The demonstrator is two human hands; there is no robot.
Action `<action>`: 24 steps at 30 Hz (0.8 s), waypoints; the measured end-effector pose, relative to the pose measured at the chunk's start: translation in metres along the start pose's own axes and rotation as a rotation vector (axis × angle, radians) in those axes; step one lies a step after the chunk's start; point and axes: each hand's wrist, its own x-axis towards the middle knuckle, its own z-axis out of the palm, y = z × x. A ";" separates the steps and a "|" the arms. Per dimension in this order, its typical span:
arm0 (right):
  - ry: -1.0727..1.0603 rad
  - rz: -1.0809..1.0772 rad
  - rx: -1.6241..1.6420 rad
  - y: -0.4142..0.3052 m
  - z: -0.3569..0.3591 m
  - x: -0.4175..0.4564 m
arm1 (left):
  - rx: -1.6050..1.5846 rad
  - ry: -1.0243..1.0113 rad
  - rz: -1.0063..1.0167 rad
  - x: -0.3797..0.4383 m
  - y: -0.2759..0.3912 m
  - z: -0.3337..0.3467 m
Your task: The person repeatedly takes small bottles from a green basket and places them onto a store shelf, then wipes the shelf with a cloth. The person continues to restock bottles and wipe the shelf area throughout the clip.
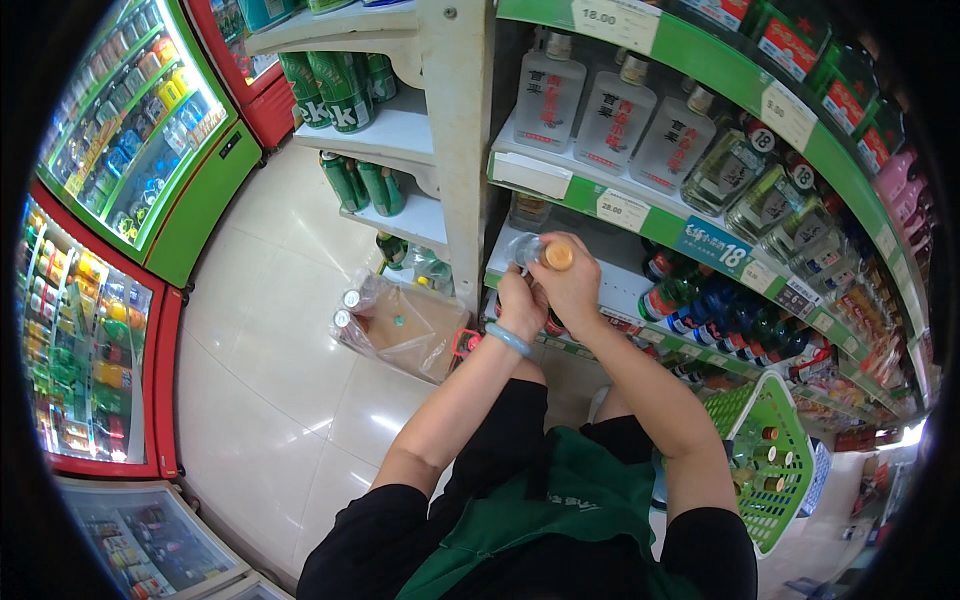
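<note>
A clear bottle [523, 248] with an orange-gold cap is in my right hand [576, 279], in front of a low white shelf [615, 283]. My right fingers wrap around it near the cap. Just below, my left hand [520, 300] is curled against the bottle's near side, wearing a pale bangle on the wrist. Its fingertips are hidden, so whether it grips the bottle is unclear. Behind the hands, another clear bottle [529, 212] stands on this shelf. Frosted, flat bottles [551, 94] with red and dark lettering line the shelf above.
A green plastic basket [787, 480] holding several capped bottles stands at my right. An open carton [405, 330] with plastic film sits on the tiled floor to my left. A white shelf post [459, 150] rises beside the hands. Lit drink fridges [199, 187] stand farther left.
</note>
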 end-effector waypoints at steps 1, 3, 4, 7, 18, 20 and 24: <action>0.016 -0.031 0.019 -0.003 -0.012 -0.010 | -0.004 0.040 0.005 -0.017 -0.007 0.005; 0.057 -0.088 0.047 -0.016 -0.044 -0.029 | 0.039 -0.054 0.020 -0.043 -0.027 0.009; 0.064 -0.116 0.068 -0.024 -0.063 -0.039 | 0.076 -0.117 0.028 -0.065 -0.034 0.016; 0.097 -0.162 0.103 -0.056 -0.132 -0.068 | 0.132 -0.279 -0.039 -0.139 -0.057 0.036; 0.444 0.093 -0.260 -0.162 -0.404 -0.212 | 0.514 -0.783 -0.865 -0.310 -0.187 0.124; 0.501 0.194 -0.344 -0.168 -0.439 -0.236 | 0.589 -0.795 -0.985 -0.326 -0.229 0.132; 0.616 0.364 -0.439 -0.161 -0.490 -0.280 | 0.723 -0.771 -1.156 -0.351 -0.315 0.135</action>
